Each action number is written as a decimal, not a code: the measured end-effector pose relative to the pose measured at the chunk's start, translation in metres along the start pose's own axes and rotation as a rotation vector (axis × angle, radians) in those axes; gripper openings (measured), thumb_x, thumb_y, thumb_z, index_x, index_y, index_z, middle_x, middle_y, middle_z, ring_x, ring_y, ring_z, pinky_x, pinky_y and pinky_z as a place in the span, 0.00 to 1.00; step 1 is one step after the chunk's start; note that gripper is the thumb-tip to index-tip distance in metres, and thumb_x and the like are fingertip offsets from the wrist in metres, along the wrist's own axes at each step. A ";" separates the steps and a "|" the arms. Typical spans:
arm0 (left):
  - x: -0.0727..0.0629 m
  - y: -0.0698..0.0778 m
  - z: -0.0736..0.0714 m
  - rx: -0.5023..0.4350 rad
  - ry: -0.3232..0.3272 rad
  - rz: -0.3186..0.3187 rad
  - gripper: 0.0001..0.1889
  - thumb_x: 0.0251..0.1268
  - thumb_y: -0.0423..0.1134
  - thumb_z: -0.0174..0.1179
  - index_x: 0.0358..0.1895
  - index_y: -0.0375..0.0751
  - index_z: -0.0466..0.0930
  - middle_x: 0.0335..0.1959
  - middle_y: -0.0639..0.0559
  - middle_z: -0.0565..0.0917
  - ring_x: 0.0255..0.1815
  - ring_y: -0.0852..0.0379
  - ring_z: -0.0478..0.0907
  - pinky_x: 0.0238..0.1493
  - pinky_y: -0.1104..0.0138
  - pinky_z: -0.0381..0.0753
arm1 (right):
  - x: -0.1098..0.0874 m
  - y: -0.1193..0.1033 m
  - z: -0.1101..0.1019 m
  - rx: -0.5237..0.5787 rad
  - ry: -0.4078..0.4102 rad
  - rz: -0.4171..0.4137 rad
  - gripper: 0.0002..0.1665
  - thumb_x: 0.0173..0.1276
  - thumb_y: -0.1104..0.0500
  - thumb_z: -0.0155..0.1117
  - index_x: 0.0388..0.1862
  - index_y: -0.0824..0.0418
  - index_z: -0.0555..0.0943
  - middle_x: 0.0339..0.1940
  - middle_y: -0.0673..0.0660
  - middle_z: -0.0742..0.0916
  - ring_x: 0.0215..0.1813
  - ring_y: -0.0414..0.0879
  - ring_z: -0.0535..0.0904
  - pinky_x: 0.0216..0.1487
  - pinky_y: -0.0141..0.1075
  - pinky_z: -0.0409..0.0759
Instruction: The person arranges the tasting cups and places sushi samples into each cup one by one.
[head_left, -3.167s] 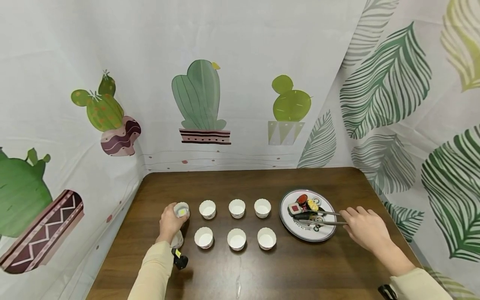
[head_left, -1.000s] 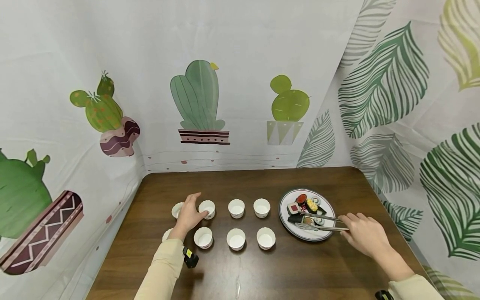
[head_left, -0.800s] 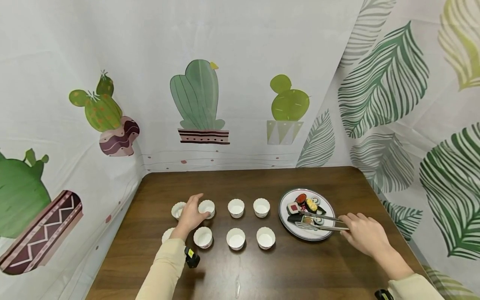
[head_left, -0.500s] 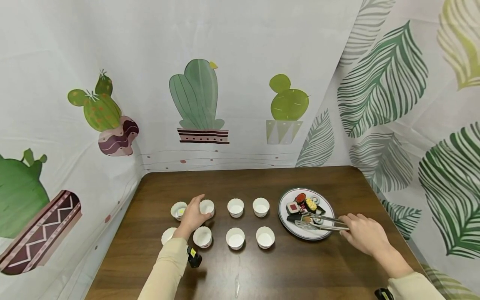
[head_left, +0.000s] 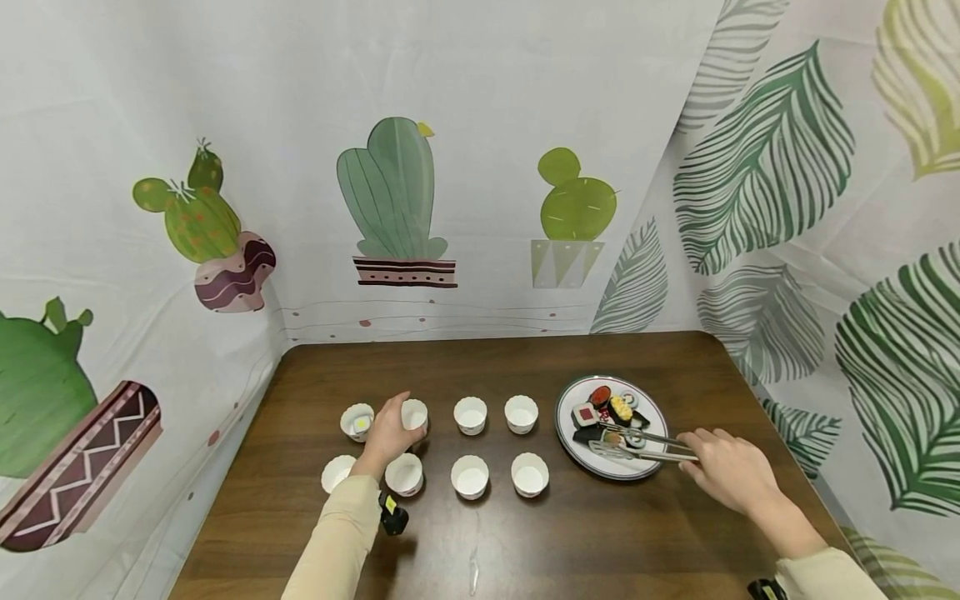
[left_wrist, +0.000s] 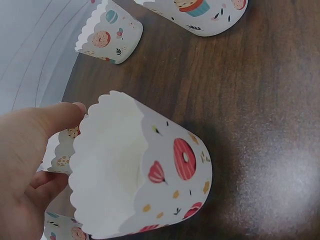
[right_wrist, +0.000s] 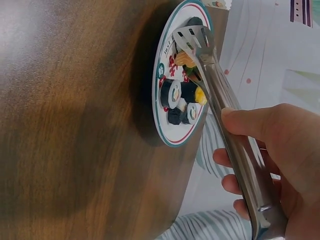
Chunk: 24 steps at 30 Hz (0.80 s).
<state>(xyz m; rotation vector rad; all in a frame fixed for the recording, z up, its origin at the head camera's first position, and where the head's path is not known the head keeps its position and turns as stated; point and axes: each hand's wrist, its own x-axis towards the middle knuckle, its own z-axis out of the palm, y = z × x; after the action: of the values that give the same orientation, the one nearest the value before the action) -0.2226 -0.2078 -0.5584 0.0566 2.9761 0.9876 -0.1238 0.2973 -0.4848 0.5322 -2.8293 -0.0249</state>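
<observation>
My left hand [head_left: 390,433] holds a white paper baking cup [head_left: 415,415], second from the left in the back row, its thumb and fingers at either side. In the left wrist view that cup [left_wrist: 62,150] is partly behind a nearer baking cup [left_wrist: 170,170] with donut prints. My right hand [head_left: 727,467] grips metal tongs [right_wrist: 232,135]. Their slotted tips reach over a round plate [head_left: 573,454] bearing several sushi pieces [right_wrist: 172,93]. The tongs' tips overlap a dark piece [head_left: 587,435] in the head view. A white piece with a yellow centre [head_left: 362,423] sits inside the back-left cup [head_left: 348,412].
Several more baking cups stand in two rows on the brown table [head_left: 600,542], among them a back-row cup [head_left: 470,415] and a front-row cup [head_left: 530,475]. The plate is at the right. A cactus-printed cloth [head_left: 495,167] hangs behind the table.
My left hand has left the back-left cup, now holding a white and yellow piece, and moved right to the second cup. My right hand with the tongs has barely shifted over the plate.
</observation>
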 end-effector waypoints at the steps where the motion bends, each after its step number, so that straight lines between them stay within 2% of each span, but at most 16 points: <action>1: 0.000 0.000 0.000 0.004 0.002 -0.002 0.40 0.47 0.42 0.68 0.65 0.36 0.62 0.63 0.36 0.68 0.60 0.38 0.68 0.55 0.47 0.69 | -0.001 0.000 0.000 -0.001 0.000 0.001 0.22 0.47 0.51 0.71 0.41 0.59 0.80 0.34 0.54 0.83 0.36 0.54 0.79 0.30 0.44 0.75; 7: -0.001 0.002 0.001 0.000 0.018 -0.009 0.40 0.47 0.41 0.68 0.65 0.35 0.62 0.62 0.35 0.68 0.59 0.37 0.69 0.55 0.47 0.69 | -0.002 0.001 -0.002 -0.002 -0.005 0.010 0.22 0.47 0.50 0.71 0.41 0.58 0.80 0.34 0.54 0.84 0.36 0.53 0.79 0.29 0.43 0.75; 14: -0.004 0.005 0.000 0.018 0.075 0.043 0.37 0.45 0.41 0.69 0.61 0.32 0.65 0.56 0.33 0.71 0.53 0.35 0.71 0.49 0.46 0.71 | -0.002 0.002 -0.007 0.000 0.058 -0.007 0.22 0.45 0.51 0.71 0.40 0.58 0.81 0.34 0.54 0.84 0.35 0.53 0.79 0.27 0.43 0.74; 19: -0.003 0.005 0.001 -0.001 0.058 -0.012 0.39 0.45 0.40 0.69 0.63 0.32 0.63 0.59 0.33 0.69 0.56 0.35 0.70 0.53 0.46 0.70 | 0.000 0.002 -0.010 -0.002 0.104 -0.027 0.22 0.44 0.52 0.71 0.40 0.58 0.81 0.31 0.53 0.83 0.32 0.52 0.79 0.25 0.42 0.73; 24: -0.001 0.002 0.003 0.024 0.036 -0.037 0.40 0.46 0.43 0.69 0.64 0.32 0.62 0.59 0.34 0.69 0.58 0.37 0.69 0.54 0.48 0.70 | 0.001 0.000 -0.013 0.000 0.122 -0.031 0.22 0.44 0.52 0.71 0.40 0.58 0.81 0.30 0.53 0.83 0.32 0.52 0.78 0.24 0.42 0.73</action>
<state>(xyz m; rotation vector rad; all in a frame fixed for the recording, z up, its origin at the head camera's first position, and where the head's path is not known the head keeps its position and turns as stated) -0.2219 -0.2045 -0.5597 -0.0153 3.0097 0.9593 -0.1214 0.2976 -0.4720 0.5577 -2.7025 0.0011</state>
